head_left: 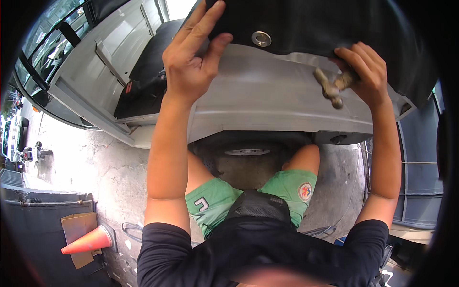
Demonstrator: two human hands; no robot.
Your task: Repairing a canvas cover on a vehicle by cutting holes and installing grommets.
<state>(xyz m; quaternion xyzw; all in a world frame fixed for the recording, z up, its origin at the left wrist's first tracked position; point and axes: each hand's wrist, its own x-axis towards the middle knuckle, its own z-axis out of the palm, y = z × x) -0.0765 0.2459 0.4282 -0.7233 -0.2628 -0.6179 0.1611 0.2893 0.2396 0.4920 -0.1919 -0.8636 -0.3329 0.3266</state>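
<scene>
A black sheet [306, 24], smooth like vinyl, hangs over the light grey side panel [282, 88] of a vehicle bed. A round silver eyelet [261, 38] is set near its lower edge. My left hand [193, 57] is raised against the sheet left of the eyelet, thumb apart and fingers stretched out. On the right, my right hand [366, 71] is closed around a brass-coloured, hammer-shaped tool [330, 89], whose T-shaped head points left and down. Fingertips of that same hand touch the sheet's lower edge. The tool's grip end is hidden in my palm.
Below the panel is a dark wheel [247, 152] between my knees. An orange traffic cone [88, 240] lies beside a piece of cardboard [79, 227] at lower left. Open framework [112, 62] of the vehicle bed rises on the left. A dark grey panel [420, 167] stands at the right.
</scene>
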